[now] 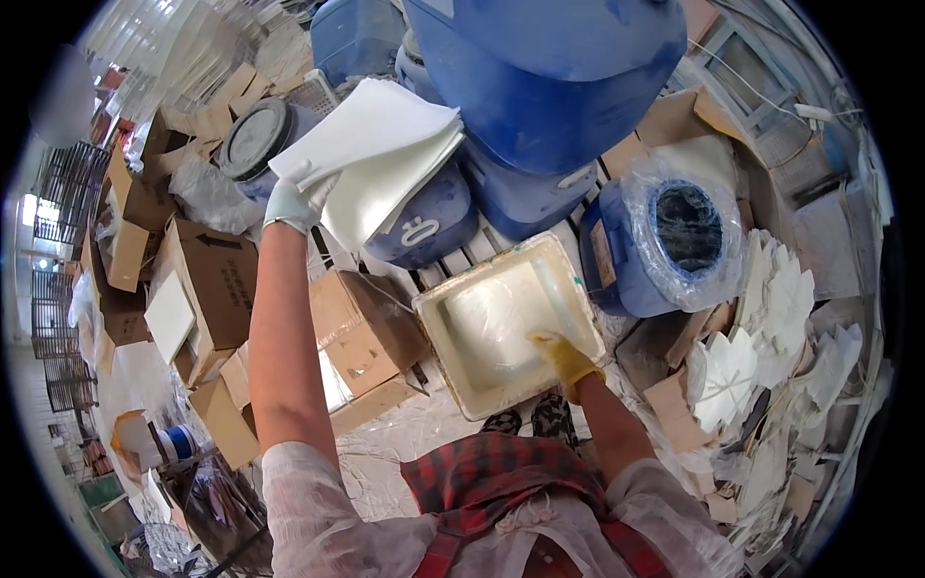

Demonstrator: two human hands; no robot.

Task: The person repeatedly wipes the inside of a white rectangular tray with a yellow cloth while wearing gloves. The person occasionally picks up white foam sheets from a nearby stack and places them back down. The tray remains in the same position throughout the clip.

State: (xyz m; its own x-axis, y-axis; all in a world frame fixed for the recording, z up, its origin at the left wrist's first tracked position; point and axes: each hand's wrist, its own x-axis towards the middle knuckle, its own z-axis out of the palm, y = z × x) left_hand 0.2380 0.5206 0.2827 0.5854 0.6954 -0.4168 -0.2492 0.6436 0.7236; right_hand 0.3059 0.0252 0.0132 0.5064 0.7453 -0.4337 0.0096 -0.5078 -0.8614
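My left hand (292, 199), in a pale glove, is raised at the far left and closed on the edge of a stack of white sheets (390, 144). The sheets fan apart slightly and droop to the right over blue drums. A square, cream-crusted tub (445, 371) stands in front of me with milky, glossy liquid (496, 313) in it. Over its near right corner is my right hand (568, 364) in a yellow glove, fingers stretched toward the liquid. Nothing shows in that hand; whether the fingertips touch the liquid I cannot tell.
Big blue drums (559, 87) crowd the far side. An open blue drum (617, 250) lined with clear plastic stands right of the tub. Cardboard boxes (361, 328) sit at the left. Jagged white pieces (725, 380) are heaped at the right.
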